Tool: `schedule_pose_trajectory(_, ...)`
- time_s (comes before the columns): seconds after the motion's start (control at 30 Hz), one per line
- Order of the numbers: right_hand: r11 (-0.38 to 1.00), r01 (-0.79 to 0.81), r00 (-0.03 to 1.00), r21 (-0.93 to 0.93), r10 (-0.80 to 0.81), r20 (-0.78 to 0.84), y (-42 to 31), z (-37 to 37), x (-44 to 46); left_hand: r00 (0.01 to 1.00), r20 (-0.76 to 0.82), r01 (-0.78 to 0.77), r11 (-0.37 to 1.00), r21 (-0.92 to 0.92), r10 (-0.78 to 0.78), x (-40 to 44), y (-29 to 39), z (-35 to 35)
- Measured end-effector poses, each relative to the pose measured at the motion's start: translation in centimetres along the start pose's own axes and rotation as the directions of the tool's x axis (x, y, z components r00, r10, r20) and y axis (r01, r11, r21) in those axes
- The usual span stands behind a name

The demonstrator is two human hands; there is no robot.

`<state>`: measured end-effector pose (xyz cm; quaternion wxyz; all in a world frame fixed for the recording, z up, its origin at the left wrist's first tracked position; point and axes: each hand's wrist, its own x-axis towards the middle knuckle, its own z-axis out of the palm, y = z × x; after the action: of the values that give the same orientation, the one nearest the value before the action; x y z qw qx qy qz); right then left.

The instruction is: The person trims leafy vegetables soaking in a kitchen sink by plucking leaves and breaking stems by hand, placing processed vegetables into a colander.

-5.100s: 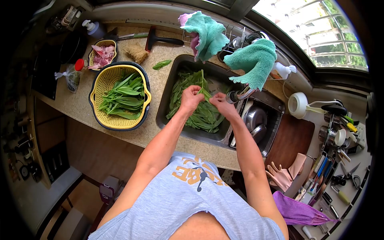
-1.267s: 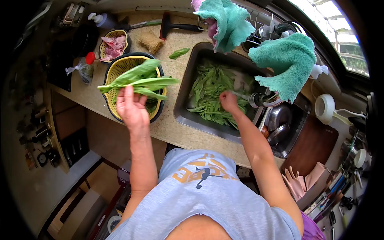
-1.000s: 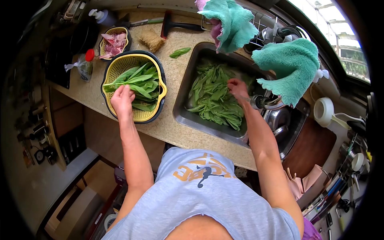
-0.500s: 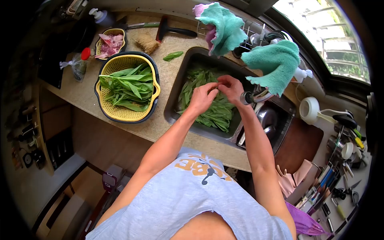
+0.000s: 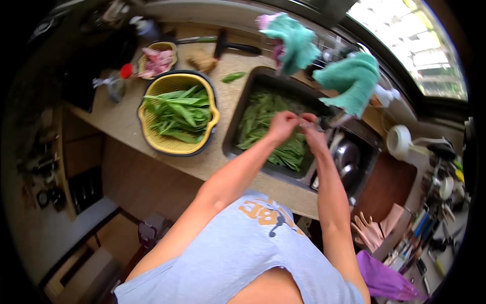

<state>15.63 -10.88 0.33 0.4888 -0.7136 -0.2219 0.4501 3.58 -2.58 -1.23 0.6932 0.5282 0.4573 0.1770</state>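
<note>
Both my hands are together over the right part of the sink (image 5: 232, 147). My left hand (image 5: 283, 125) is closed, its fingertips pinched. My right hand (image 5: 311, 130) is closed beside it, close to the faucet; anything between the fingers is too small and blurred to name. Below them, many green leaves (image 5: 258, 119) lie in the sink. To the left on the counter, a yellow basket (image 5: 216, 115) inside a dark bowl holds more leaves (image 5: 185, 112). A single leaf (image 5: 233, 77) lies on the counter between basket and sink.
Raw meat (image 5: 156, 62) sits in a small basket at the back left, near a red-lidded jar (image 5: 126, 71) and a black-handled tool (image 5: 243, 48). Green cloths (image 5: 349, 81) hang over the faucet and rack. A brown board (image 5: 386, 185) and pink gloves (image 5: 372, 233) are at the right.
My left hand has gone from the basket back to the sink, leaving its leaves on the pile there. Both hands have since shifted slightly toward the faucet, and the view has moved.
</note>
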Motion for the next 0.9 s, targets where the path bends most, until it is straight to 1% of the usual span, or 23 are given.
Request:
schedule_pose_trajectory(0.03,1.000,-0.002,1.000,0.027,0.002,-0.018,-0.1,-0.2,0.2,0.994,-0.003,-0.104,0.981,0.162,0.106,0.1,0.7,0.1)
schedule_pose_trajectory(0.07,0.999,-0.010,0.999,0.048,0.012,-0.046,-0.5,-0.6,-0.1,0.988,0.009,-0.152,0.946,0.285,0.155,-0.3,2.4,0.2)
schedule_pose_trajectory(0.1,1.000,-0.019,0.998,0.021,0.020,-0.058,-1.4,-0.7,-0.5,0.976,0.028,-0.214,0.929,0.302,0.216,0.3,1.9,0.8)
schedule_pose_trajectory(0.13,0.999,-0.032,0.996,-0.012,0.031,-0.078,-2.0,-0.9,-0.9,0.989,0.031,-0.147,0.914,0.377,0.146,0.2,2.9,1.2)
schedule_pose_trajectory(0.17,0.999,-0.046,0.996,0.024,0.048,-0.077,-1.3,-1.2,-0.6,0.965,0.033,-0.238,0.810,0.536,0.262,-0.1,3.7,1.2)
schedule_pose_trajectory(0.2,0.999,-0.042,0.996,0.022,0.044,-0.075,-0.3,-0.6,0.0,0.924,0.064,-0.318,0.668,0.673,0.376,-0.1,4.1,1.4)
schedule_pose_trajectory(0.27,0.998,0.048,0.996,-0.034,-0.050,-0.071,1.4,-1.6,0.8,0.964,0.110,-0.257,0.741,0.620,0.242,0.6,4.2,1.3)
schedule_pose_trajectory(0.3,0.997,0.056,0.997,-0.061,-0.059,-0.052,1.4,-1.9,0.1,0.981,0.042,-0.186,0.847,0.498,0.190,0.5,3.8,1.2)
schedule_pose_trajectory(0.33,0.994,0.069,0.997,-0.082,-0.072,-0.035,0.9,-1.1,-0.1,0.992,-0.013,-0.112,0.923,0.367,0.126,0.6,3.3,0.3)
schedule_pose_trajectory(0.4,1.000,0.006,0.999,-0.012,-0.005,0.042,-0.1,-0.3,0.2,0.980,-0.031,-0.173,0.920,0.351,0.196,0.8,2.2,-1.5)
schedule_pose_trajectory(0.43,1.000,0.003,1.000,-0.014,-0.003,0.020,-0.5,0.0,0.5,0.991,-0.005,-0.127,0.963,0.237,0.131,1.4,1.0,-2.5)
schedule_pose_trajectory(0.47,0.997,0.019,0.998,-0.081,-0.014,0.063,-0.9,0.4,0.7,0.998,0.023,-0.067,0.990,0.125,0.065,1.7,0.1,-3.3)
schedule_pose_trajectory(0.5,0.988,0.041,0.993,-0.146,-0.024,0.113,-1.3,0.9,0.9,0.998,0.030,-0.067,0.990,0.126,0.064,1.4,0.2,-3.8)
schedule_pose_trajectory(0.53,0.989,0.042,0.994,-0.145,-0.026,0.110,-1.9,1.6,1.0,0.997,0.056,0.046,0.999,0.010,-0.047,0.9,0.6,-4.3)
schedule_pose_trajectory(0.57,0.996,-0.010,0.988,-0.083,0.023,0.150,-2.5,2.3,1.0,0.984,0.092,0.164,0.981,-0.104,-0.154,0.3,1.1,-4.7)
schedule_pose_trajectory(0.6,0.998,-0.065,0.979,-0.025,0.069,0.192,-2.7,2.6,1.1,0.984,0.093,0.164,0.981,-0.104,-0.155,0.0,1.2,-4.9)
schedule_pose_trajectory(0.63,0.997,-0.065,0.979,-0.027,0.070,0.192,-2.5,2.7,1.3,0.982,0.085,0.180,0.966,-0.184,-0.167,-0.3,1.3,-5.0)
schedule_pose_trajectory(0.67,0.998,-0.030,0.974,-0.063,0.043,0.221,-2.4,2.8,1.5,0.980,0.078,0.195,0.944,-0.265,-0.181,-0.5,1.4,-5.1)
schedule_pose_trajectory(0.7,0.995,0.006,0.968,-0.096,0.019,0.252,-2.1,2.8,1.7,0.980,0.078,0.197,0.943,-0.268,-0.182,-0.8,1.7,-5.2)
schedule_pose_trajectory(0.73,0.995,0.003,0.967,-0.098,0.022,0.252,-1.8,2.8,1.7,0.973,0.095,0.231,0.922,-0.310,-0.212,-1.1,1.9,-5.4)
schedule_pose_trajectory(0.77,0.994,-0.048,0.970,-0.101,0.070,0.233,-1.6,2.6,1.8,0.964,0.116,0.265,0.899,-0.348,-0.239,-1.2,2.3,-5.3)
schedule_pose_trajectory(0.8,0.990,-0.097,0.970,-0.101,0.117,0.214,-1.4,2.5,1.9,0.964,0.119,0.265,0.900,-0.348,-0.238,-1.1,2.1,-5.2)
schedule_pose_trajectory(0.9,0.993,-0.113,0.972,-0.047,0.120,0.202,-1.1,2.4,1.8,0.953,0.154,0.302,0.870,-0.390,-0.262,-1.0,2.0,-5.0)
